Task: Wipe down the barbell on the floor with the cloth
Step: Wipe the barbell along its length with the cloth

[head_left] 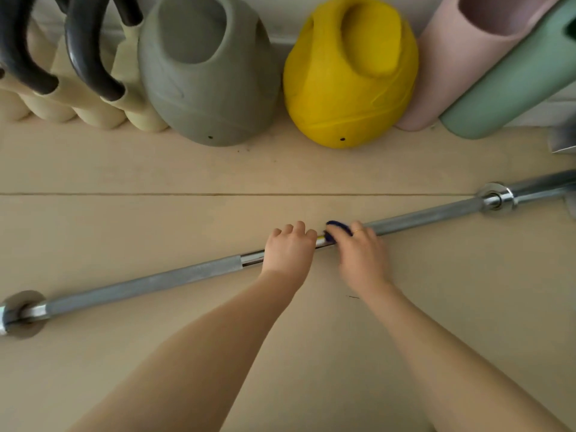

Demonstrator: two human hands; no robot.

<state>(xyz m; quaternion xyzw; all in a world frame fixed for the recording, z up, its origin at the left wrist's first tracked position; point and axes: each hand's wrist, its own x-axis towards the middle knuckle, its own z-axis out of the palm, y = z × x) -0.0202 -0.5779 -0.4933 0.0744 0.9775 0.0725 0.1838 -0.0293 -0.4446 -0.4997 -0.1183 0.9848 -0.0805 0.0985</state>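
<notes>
While left hand grips barbell, right hand clutches cloth, floor open beyond

Silver-grey barbell across a pale beige floor, its middle a bright chrome, the grip zones a duller matte grey, shiny chrome collars at both ends. Dark blue cloth peeking out from under the right hand, a thin gold ring on one finger. Along the back: a grey-green kettlebell, a vivid yellow one, each with a small black dot low down. Then a dusty pink roller, a mint green one. Far left, cream weights with black handles.
</notes>
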